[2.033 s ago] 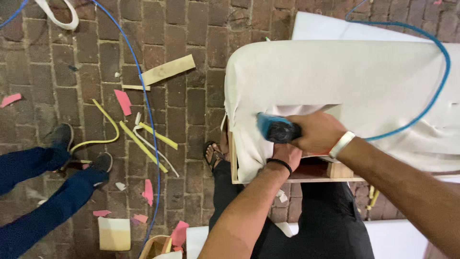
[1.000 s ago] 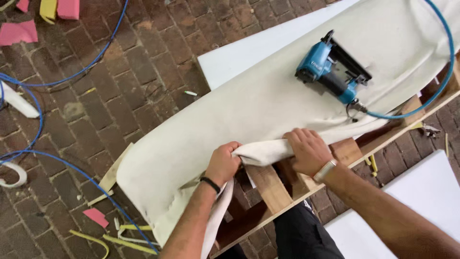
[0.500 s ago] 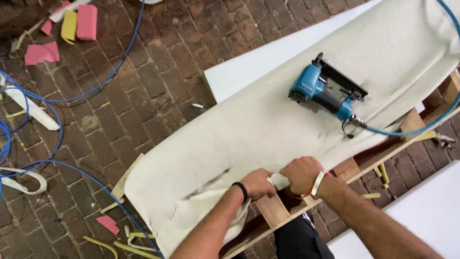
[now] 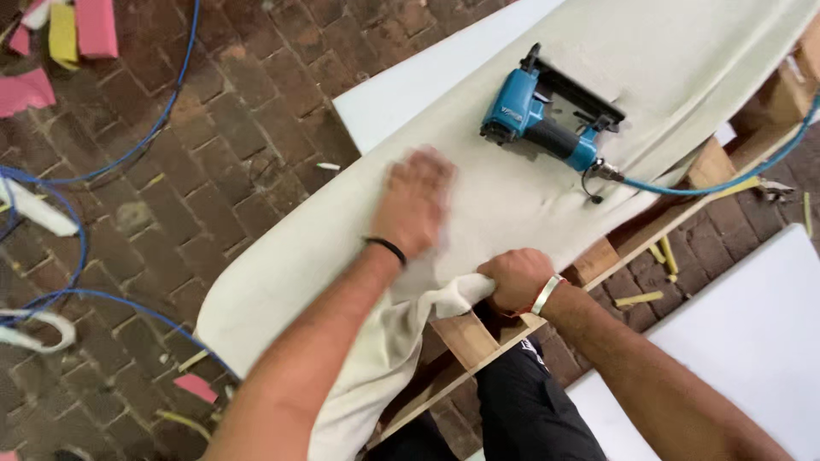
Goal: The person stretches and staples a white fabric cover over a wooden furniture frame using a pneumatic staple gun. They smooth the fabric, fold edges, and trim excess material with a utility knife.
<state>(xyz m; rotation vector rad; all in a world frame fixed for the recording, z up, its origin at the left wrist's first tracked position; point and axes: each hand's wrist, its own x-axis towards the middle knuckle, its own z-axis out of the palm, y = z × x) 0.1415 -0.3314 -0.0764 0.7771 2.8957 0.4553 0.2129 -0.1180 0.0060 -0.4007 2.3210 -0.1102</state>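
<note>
The left hand (image 4: 416, 203) lies flat and open on the cream fabric (image 4: 512, 183) while the right hand (image 4: 516, 277) grips its bunched edge, near the blue staple gun (image 4: 547, 124).

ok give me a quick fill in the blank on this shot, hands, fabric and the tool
1. The left hand lies flat on top of the cream ____.
2. The right hand grips a bunched fold of the fabric at the edge of the wooden ____.
3. The blue pneumatic stapler rests on the fabric, held by ____ hand.
4. A ____ air hose runs from the stapler's rear.

Missing words: fabric; frame; neither; blue
</note>
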